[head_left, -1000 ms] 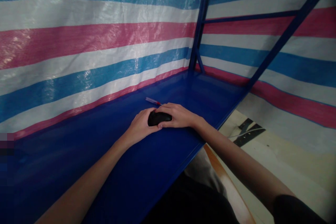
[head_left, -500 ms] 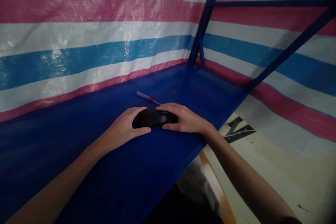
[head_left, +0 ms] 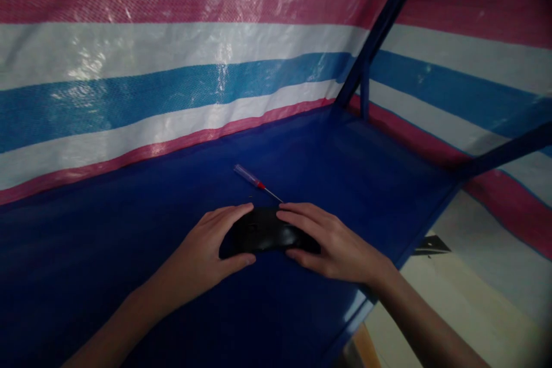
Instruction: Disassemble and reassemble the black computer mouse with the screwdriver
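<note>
A black computer mouse (head_left: 269, 230) lies sideways between my two hands, low over the blue surface; whether it rests on it I cannot tell. My left hand (head_left: 219, 241) grips its left end, fingers on the far side and thumb along the near side. Around the right end, the fingers and thumb of my right hand (head_left: 330, 238) are closed the same way. Just beyond the mouse is a screwdriver (head_left: 249, 176) with a clear purplish handle and a red collar. Its thin shaft points toward my right fingertips, which hide the tip.
The blue tabletop (head_left: 172, 201) runs back to a striped plastic sheet (head_left: 185, 89). A blue metal frame post (head_left: 375, 40) rises at the far corner. A tiny dark piece (head_left: 250, 196), too small to name, lies near the screwdriver. Pale floor (head_left: 414, 310) shows past the right edge.
The camera view has shifted, so the mouse, hands and screwdriver appear lower, larger and further right. Both hands keep the same grip on the mouse.
</note>
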A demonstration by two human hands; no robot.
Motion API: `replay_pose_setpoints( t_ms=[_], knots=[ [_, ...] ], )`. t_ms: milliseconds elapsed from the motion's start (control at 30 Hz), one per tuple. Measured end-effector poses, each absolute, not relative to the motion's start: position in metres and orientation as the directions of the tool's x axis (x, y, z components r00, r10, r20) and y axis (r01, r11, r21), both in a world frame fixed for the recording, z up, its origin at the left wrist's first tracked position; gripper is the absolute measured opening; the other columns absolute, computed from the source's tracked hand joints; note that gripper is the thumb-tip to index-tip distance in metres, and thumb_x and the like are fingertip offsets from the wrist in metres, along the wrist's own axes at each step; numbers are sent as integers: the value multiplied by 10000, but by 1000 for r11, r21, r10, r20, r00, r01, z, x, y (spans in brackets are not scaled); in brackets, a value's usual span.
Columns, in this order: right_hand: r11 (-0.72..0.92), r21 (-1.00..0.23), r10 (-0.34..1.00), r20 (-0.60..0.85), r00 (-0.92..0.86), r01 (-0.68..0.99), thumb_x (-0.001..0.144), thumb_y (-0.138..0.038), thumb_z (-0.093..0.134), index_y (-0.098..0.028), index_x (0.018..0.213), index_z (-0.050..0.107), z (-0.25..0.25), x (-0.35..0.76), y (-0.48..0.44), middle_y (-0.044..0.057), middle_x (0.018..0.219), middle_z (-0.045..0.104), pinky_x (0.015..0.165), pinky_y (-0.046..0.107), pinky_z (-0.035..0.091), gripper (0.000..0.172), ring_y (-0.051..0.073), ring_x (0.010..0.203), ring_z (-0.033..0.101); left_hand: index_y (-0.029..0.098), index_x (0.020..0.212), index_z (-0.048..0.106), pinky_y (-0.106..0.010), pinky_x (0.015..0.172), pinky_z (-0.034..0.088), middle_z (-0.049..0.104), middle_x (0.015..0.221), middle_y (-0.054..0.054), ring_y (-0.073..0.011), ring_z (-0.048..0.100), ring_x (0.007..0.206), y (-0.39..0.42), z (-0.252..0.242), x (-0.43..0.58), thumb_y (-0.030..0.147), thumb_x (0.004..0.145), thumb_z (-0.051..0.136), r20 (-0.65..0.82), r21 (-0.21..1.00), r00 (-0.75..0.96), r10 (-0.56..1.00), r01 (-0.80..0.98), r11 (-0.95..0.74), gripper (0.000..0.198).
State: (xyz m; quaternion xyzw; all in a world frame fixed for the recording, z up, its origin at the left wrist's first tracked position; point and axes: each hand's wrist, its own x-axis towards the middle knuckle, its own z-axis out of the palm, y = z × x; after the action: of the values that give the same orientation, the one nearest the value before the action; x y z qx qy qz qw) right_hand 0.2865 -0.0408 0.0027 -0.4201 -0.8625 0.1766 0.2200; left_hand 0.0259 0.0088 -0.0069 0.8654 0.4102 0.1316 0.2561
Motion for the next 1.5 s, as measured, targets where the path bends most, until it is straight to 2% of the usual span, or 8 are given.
replay_pose_setpoints(
  t_ms=[500,733,1033,1167,1233,1333,1400,1500],
  knots=[
    [563,-482,818,209,-535,672,750,-268,626,-277,1357,301,-1,291,-44,142,1296,515,867,411,546,688,253,1162,553,314,1300,464,-455,1007,411,567,1293,-47,-274,499,1199,4,-4,27,449,718,667,24,645,649,761,572,-507,631],
    [548,-499,826,200,-527,671,744,-249,635,-270,1289,378,3,288,-40,125,1263,529,877,412,527,603,250,1129,568,286,1238,478,-442,1026,369,564,1276,-43,-265,493,1196,6,0,31,418,709,678,38,636,668,743,558,-534,581],
    [559,-508,824,248,-510,656,750,-219,619,-226,1263,415,1,284,-39,129,1274,539,935,418,481,552,246,1154,550,240,1148,531,-412,980,397,595,1202,-55,-256,526,1137,6,5,35,408,663,720,55,644,638,768,566,-516,546],
    [587,-532,805,304,-510,610,761,-281,659,-225,1268,435,5,285,-38,122,1263,566,934,393,481,557,229,1144,563,237,1145,552,-441,971,408,617,1169,-63,-272,553,1096,4,9,31,421,621,747,41,742,580,814,528,-414,588],
    [598,-558,798,350,-490,575,758,-307,678,-233,1245,467,13,287,-33,107,1228,594,912,368,493,535,216,1109,587,250,1162,545,-452,958,424,616,1167,-64,-274,568,1079,2,12,32,394,609,765,9,862,538,843,423,-279,612],
    [620,-570,782,395,-483,538,749,-316,694,-230,1223,498,33,288,-15,95,1186,619,905,357,492,520,209,1080,600,254,1188,507,-406,825,522,581,1204,-79,-258,595,1027,3,22,43,365,655,745,-77,997,484,872,19,77,595],
    [658,-555,750,416,-514,509,750,-312,688,-225,1211,516,47,285,2,93,1176,622,911,373,484,499,216,1085,593,230,1158,509,-377,676,571,557,1221,-100,-252,611,978,10,31,56,448,778,601,-149,910,403,903,-302,285,448],
    [701,-535,708,440,-553,471,753,-267,668,-214,1201,525,60,277,32,92,1178,612,933,388,459,472,220,1104,571,156,981,566,-334,530,575,631,991,-105,-195,642,745,29,45,77,418,880,438,-333,775,261,906,-472,421,309]
  ],
)
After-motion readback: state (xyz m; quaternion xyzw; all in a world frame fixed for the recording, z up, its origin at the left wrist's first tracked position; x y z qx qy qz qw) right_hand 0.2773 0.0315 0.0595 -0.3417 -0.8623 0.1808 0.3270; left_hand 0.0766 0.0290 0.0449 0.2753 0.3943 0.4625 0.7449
